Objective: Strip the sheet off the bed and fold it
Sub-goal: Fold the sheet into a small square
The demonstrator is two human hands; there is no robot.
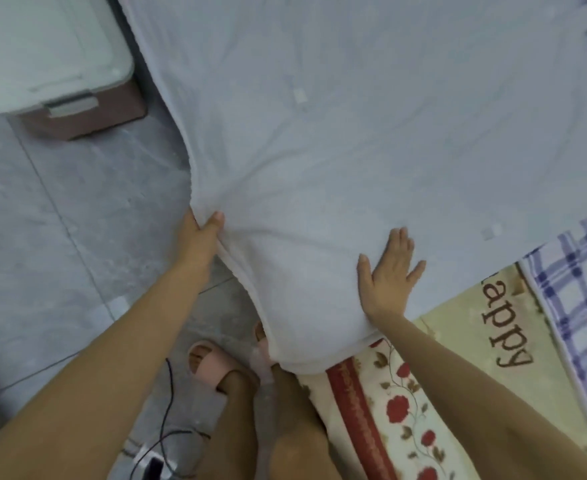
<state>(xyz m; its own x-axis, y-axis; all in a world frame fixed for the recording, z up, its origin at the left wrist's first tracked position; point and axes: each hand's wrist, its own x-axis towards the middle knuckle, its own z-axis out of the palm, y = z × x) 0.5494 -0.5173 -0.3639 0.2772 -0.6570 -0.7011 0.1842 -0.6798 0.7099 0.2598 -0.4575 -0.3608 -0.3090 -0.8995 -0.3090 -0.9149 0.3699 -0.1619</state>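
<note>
Stripping is under way: the white sheet lies spread over the floral bed mat, one corner drooping at 6 o'clock. The left hand pinches its edge at 9 o'clock. The right hand presses flat at 4 o'clock, fingers straight. The next move likely calls for gathering that corner.

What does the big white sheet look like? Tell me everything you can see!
The white sheet looks soft and a bit fuzzy, with a thick hem and two small white tabs on top. It lies spread out over a flowery cover, creased where the left hand grips its edge. The right hand presses flat on it. Its near corner hangs down by a pink slipper. A blue checked cloth shows at its right edge.
</note>
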